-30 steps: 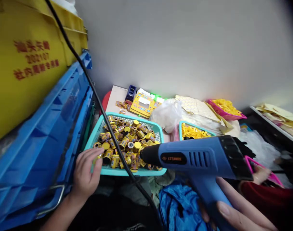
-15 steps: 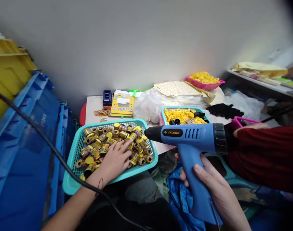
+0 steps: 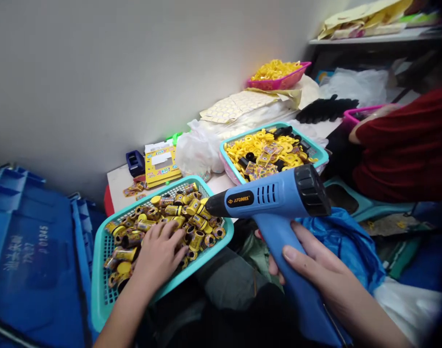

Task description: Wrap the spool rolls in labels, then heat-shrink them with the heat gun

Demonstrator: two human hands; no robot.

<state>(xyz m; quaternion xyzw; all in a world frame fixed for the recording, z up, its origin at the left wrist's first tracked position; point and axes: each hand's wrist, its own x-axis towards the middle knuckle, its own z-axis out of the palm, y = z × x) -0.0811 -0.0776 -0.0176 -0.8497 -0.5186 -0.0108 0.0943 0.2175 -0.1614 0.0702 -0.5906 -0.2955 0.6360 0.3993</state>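
Note:
A blue heat gun [image 3: 268,198] is gripped by its handle in my right hand [image 3: 315,261], its black nozzle pointing left over the basket's right rim. My left hand [image 3: 161,251] lies with fingers spread on the small yellow, label-wrapped cylinders [image 3: 173,210] heaped in a turquoise basket [image 3: 97,290]. Whether the fingertips pinch any of them I cannot make out. Some cylinders have yellow caps and others show dark open ends. The basket stands in front of me, tilted a little toward the left.
Behind the heat gun, another turquoise basket [image 3: 230,179] holds yellow rings and black parts. A plastic bag [image 3: 199,150], a yellow box [image 3: 163,166] and a pink basket [image 3: 279,83] stand along the wall. Blue crates [image 3: 28,251] flank the left. A person in a red sleeve [image 3: 405,150] sits at right.
The view has swung to the right and tilted. My left hand has shifted leftward over the cylinders. The heat gun stays in my right hand, and the cable has dropped to the lower left.

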